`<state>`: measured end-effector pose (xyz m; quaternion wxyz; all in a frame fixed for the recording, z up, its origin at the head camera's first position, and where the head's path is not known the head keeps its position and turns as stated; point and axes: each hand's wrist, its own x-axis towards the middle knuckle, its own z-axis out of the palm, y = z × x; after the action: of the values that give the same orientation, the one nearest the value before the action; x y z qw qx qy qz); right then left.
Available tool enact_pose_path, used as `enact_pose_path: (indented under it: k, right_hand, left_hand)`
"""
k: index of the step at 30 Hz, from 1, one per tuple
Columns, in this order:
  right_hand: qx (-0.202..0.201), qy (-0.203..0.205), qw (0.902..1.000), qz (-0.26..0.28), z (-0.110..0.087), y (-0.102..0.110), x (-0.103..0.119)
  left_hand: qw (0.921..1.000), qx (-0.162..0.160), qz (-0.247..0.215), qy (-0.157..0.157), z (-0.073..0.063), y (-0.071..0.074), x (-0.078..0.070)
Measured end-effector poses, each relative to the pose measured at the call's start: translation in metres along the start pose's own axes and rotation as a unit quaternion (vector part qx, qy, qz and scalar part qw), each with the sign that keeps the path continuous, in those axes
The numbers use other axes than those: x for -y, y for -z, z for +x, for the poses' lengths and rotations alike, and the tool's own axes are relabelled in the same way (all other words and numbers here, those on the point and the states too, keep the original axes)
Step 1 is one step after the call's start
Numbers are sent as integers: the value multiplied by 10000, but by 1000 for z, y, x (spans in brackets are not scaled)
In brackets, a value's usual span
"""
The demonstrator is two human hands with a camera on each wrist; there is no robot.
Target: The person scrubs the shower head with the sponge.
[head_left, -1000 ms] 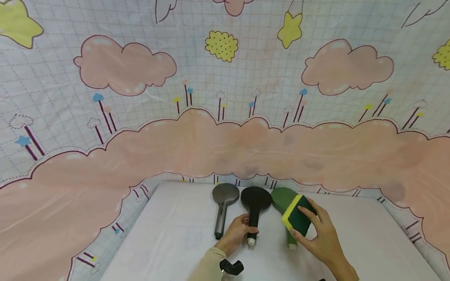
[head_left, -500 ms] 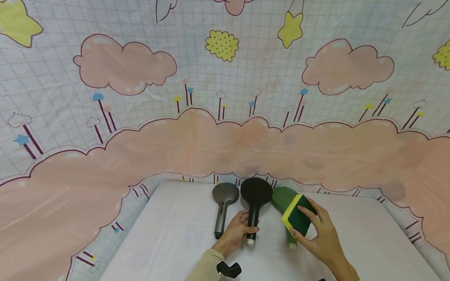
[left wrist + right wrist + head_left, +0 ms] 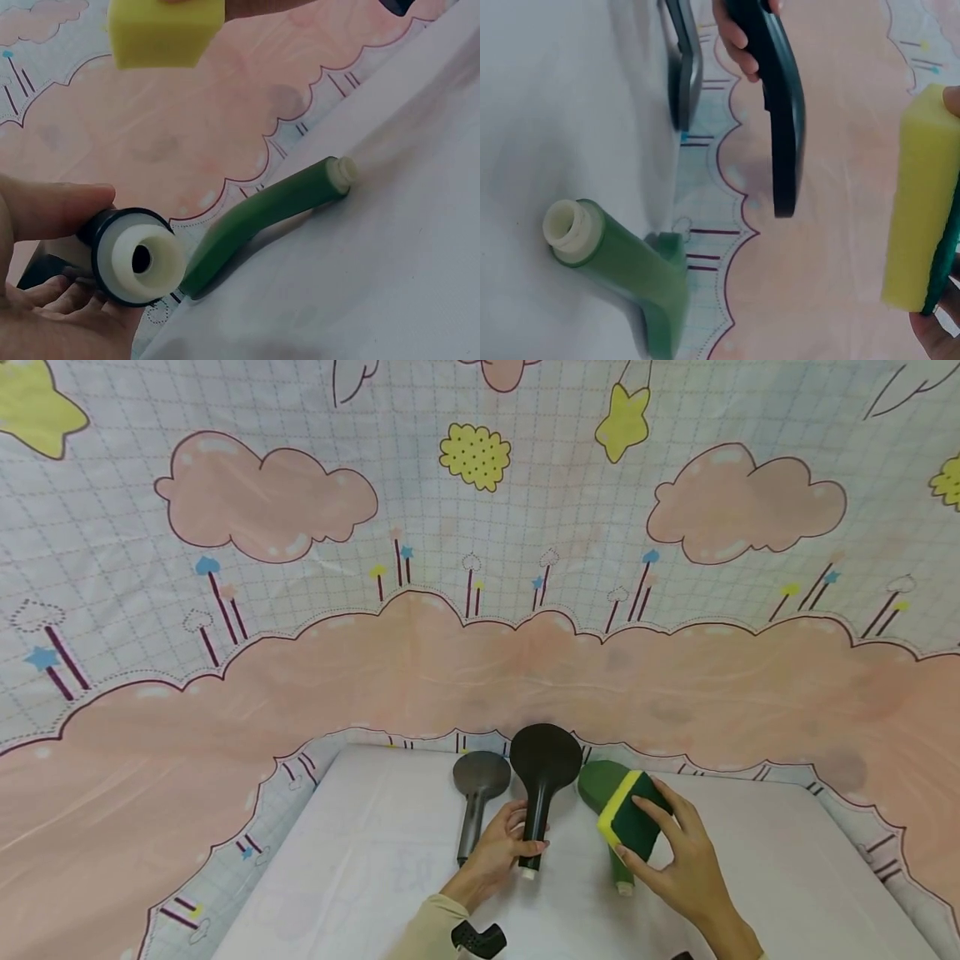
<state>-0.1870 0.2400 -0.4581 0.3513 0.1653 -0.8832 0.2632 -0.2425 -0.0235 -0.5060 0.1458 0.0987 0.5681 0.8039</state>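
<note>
My left hand [image 3: 491, 852] grips the handle of a black shower head [image 3: 545, 756], its round head tilted up off the table. In the left wrist view the pale hollow threaded end of that black shower head [image 3: 154, 262] faces the camera. My right hand [image 3: 690, 868] pinches a yellow and dark green scouring sponge [image 3: 637, 818] between thumb and fingers. Below the sponge lies a green shower head [image 3: 600, 781], partly hidden by it in the head view. In the right wrist view the sponge [image 3: 926, 202] is apart from both the black and green shower heads.
A grey shower head [image 3: 480, 774] lies on the white table [image 3: 337, 860], left of the black one, its handle end partly behind my left hand. Behind the table's far edge hangs a cloth printed with clouds and stars [image 3: 480, 677].
The black shower head has been raised off the table by my left hand and has shifted slightly left. My right hand and the sponge have hardly moved.
</note>
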Motion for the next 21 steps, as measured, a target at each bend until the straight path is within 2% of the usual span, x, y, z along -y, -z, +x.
enact_pose_path:
  k: [11,15,21]
  right_hand:
    - [11,235,9997,-19,9,-1,8]
    - [-26,339,9993,152,11,-3,10]
    - [-194,499,9980,341,14,-8,13]
  left_hand:
    - [9995,16,317,13,-9,1,-12]
    - [9989,-146,434,-46,-12,0,-14]
    - [9976,-426,442,-307,-13,-3,-17]
